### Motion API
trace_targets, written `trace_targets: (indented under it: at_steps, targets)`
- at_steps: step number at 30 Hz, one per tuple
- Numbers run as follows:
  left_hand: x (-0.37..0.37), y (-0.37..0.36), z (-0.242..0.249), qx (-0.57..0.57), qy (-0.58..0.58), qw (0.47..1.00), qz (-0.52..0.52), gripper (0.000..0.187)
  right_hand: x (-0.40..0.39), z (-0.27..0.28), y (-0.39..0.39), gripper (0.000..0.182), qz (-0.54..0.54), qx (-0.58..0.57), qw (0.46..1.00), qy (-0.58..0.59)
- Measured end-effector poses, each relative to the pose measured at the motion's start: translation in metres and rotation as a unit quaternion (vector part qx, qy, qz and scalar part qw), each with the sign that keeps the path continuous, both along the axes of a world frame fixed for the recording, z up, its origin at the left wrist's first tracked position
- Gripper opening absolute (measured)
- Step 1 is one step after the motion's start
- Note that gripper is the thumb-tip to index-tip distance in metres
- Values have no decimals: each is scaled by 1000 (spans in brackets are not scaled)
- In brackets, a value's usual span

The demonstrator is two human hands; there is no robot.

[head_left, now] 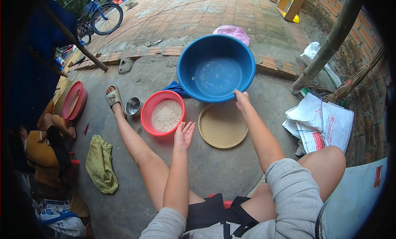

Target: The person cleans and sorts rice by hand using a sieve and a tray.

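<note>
My right hand (241,98) grips the near rim of a large blue plastic basin (216,70), its thumb lying along the edge. Nothing but a few specks shows inside the basin. Below it a round woven bamboo tray (223,131) lies on the concrete. My left hand (185,134) is palm up with its fingers spread, beside the near rim of a red basin (151,129). Pale grain, which looks like rice (167,115), covers that basin's bottom. A small metal bowl (133,106) stands between the red basin and my foot.
White sacks (319,122) lie at right near a bamboo post (328,43). A greenish sack (101,164) is on the floor at left. Another person (43,150) sits at far left near red basins (75,101). A brick step (272,65) runs behind the blue basin.
</note>
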State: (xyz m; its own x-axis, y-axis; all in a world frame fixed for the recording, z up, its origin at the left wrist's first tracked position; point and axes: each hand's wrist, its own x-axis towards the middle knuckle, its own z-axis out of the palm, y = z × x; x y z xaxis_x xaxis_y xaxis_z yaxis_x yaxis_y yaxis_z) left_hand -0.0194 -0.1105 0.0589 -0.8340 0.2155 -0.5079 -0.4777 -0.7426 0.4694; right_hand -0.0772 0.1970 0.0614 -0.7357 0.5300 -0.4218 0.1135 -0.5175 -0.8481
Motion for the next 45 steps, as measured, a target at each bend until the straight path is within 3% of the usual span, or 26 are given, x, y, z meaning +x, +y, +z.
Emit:
trace_targets:
  at_steps: [3,4,5,9,12,14,15,17,18,20,24,26,29,32,35,38,41,45]
  targets:
    - [5,6,31,-25,30,998,-41,68,-6,30,-27,19,-49,-61,995,69]
    - [5,7,40,-18,52,997,-53,79,-8,44,-37,17,-62,-82,992,74]
    - [6,7,50,-16,51,997,-48,79,-7,56,-46,17,-57,-80,992,73]
    - [8,2,104,-28,118,991,-60,85,-4,100,-78,16,-3,-126,989,79]
    - [10,-26,152,-69,198,978,-13,87,-1,150,-113,17,88,-125,980,125]
    - [17,-54,194,-93,190,977,14,89,9,203,-136,16,178,-54,972,146]
    - [18,-73,202,-53,171,984,15,91,14,229,-146,17,226,-28,960,162]
    - [36,-99,229,-213,172,957,96,86,26,285,-162,18,289,18,939,183]
    - [45,-113,243,-217,176,955,99,86,30,308,-168,19,305,37,933,185]
    - [70,-139,268,-205,237,943,112,71,36,338,-171,15,364,78,912,171]
    - [139,-146,318,-204,218,948,111,56,93,393,-163,14,412,146,889,139]
    - [170,-140,337,-150,204,962,102,51,106,393,-151,16,429,94,883,167]
    - [191,-137,354,-155,200,963,91,47,128,375,-119,19,430,59,875,216]
    - [190,-122,378,-187,203,955,106,41,128,347,-103,24,358,49,896,258]
    - [181,-129,408,-182,198,961,60,41,125,356,-104,26,332,22,890,313]
    - [184,-135,438,-226,179,953,92,39,143,361,-100,35,380,55,862,332]
    - [172,-157,452,-250,231,937,81,36,159,368,-97,42,444,97,835,310]
    - [141,-185,450,-250,174,945,119,33,148,374,-88,47,464,212,835,206]
